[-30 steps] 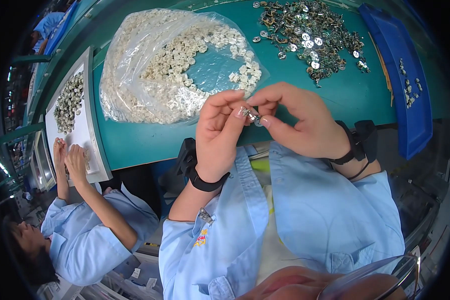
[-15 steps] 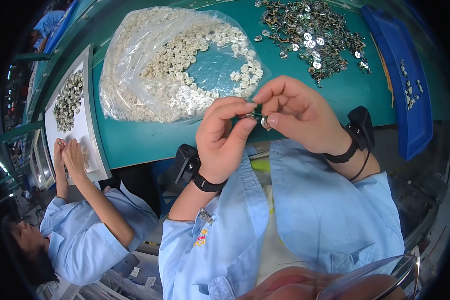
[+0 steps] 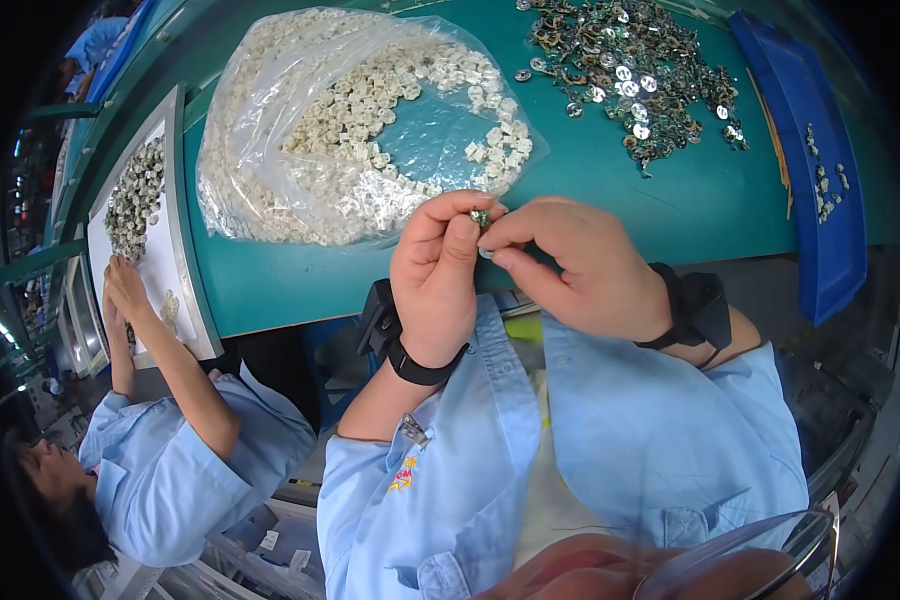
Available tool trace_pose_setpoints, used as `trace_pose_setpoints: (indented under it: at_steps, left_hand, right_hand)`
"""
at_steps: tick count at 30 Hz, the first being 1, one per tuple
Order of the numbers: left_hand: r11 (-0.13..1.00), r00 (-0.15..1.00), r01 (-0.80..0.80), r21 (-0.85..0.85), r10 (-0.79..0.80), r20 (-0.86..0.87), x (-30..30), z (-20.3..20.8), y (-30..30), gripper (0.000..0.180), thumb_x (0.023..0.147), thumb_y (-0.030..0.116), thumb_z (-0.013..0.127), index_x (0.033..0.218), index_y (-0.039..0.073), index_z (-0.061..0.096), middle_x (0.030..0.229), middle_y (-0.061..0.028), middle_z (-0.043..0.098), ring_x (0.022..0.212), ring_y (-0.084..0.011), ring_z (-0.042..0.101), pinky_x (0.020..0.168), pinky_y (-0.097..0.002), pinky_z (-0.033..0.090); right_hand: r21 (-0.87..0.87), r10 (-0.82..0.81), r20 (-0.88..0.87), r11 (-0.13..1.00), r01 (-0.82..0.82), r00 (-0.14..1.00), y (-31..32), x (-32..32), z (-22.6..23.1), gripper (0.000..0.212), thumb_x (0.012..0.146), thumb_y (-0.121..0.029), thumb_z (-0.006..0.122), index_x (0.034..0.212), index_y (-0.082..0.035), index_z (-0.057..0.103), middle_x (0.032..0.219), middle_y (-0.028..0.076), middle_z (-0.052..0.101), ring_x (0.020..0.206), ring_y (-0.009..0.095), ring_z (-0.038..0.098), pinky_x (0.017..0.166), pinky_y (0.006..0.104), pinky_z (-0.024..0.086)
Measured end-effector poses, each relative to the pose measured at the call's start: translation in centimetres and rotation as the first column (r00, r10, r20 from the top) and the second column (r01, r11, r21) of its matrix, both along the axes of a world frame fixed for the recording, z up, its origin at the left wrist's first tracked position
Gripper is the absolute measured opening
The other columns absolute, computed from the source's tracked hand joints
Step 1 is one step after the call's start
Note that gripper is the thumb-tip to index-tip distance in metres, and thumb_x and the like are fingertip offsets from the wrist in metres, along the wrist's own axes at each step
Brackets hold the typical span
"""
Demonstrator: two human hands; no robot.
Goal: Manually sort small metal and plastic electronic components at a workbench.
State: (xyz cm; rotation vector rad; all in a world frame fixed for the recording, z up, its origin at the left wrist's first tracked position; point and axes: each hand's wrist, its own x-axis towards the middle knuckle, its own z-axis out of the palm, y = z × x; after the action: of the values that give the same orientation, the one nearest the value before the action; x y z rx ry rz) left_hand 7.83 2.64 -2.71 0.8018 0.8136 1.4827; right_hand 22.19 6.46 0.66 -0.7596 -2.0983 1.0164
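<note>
Head view: a clear plastic bag (image 3: pixel 300 185) of white blocks (image 3: pixel 355 112) lies beyond the left hand (image 3: pixel 436 275), which pinches a small silvery-green part (image 3: pixel 480 217), direction and long axis indistinct; the right hand (image 3: pixel 580 260), fingertips nearly meeting alongside, hold unclear.

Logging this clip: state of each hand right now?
Left hand: closed, pinching a small part.
Right hand: fingertips closed on a small shiny disc.

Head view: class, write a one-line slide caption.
Left hand and right hand pinch tiny components near a clear plastic bag of white pieces.
</note>
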Motion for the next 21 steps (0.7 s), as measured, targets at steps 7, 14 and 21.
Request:
trace_pose_setpoints:
  at_steps: [7, 14, 21]
  left_hand:
    - [0.995, 0.996, -0.091, -0.052, 0.090, -0.013, -2.1, 0.3, -0.3, 0.020, 0.088, 0.014, 0.049, 0.102, 0.000, 0.053, 0.092, -0.0068, 0.058, 0.083, -0.0116, 0.054, 0.078, -0.0222, 0.041]
    - [0.987, 0.988, -0.135, -0.084, 0.141, 0.068, -4.9, 0.5, -0.9, 0.023, 0.089, 0.013, 0.048, 0.107, -0.001, 0.052, 0.091, -0.0066, 0.058, 0.077, -0.0088, 0.050, 0.070, -0.0203, 0.040]
    - [0.991, 0.994, -0.086, -0.106, 0.093, 0.056, -6.9, 0.4, -1.7, 0.023, 0.089, 0.013, 0.048, 0.107, 0.000, 0.053, 0.093, -0.0065, 0.058, 0.076, -0.0072, 0.048, 0.068, -0.0191, 0.039]
  right_hand:
    - [0.056, 0.038, 0.125, 0.997, -0.045, 0.991, 1.7, 0.3, 1.5, 0.014, 0.074, -0.009, 0.061, 0.087, -0.005, 0.060, 0.074, 0.006, 0.058, 0.071, 0.023, 0.055, 0.063, 0.0315, 0.043]
    - [0.483, -0.143, 0.297, 0.876, -0.019, 0.944, 6.2, -2.8, -0.3, 0.015, 0.073, -0.012, 0.063, 0.084, -0.003, 0.060, 0.072, 0.008, 0.056, 0.069, 0.026, 0.052, 0.063, 0.0345, 0.042]
    - [0.474, -0.092, 0.383, 0.874, -0.110, 0.919, 5.8, -5.6, -0.9, 0.013, 0.073, -0.010, 0.062, 0.083, -0.002, 0.059, 0.081, 0.009, 0.056, 0.070, 0.025, 0.053, 0.064, 0.0314, 0.044]
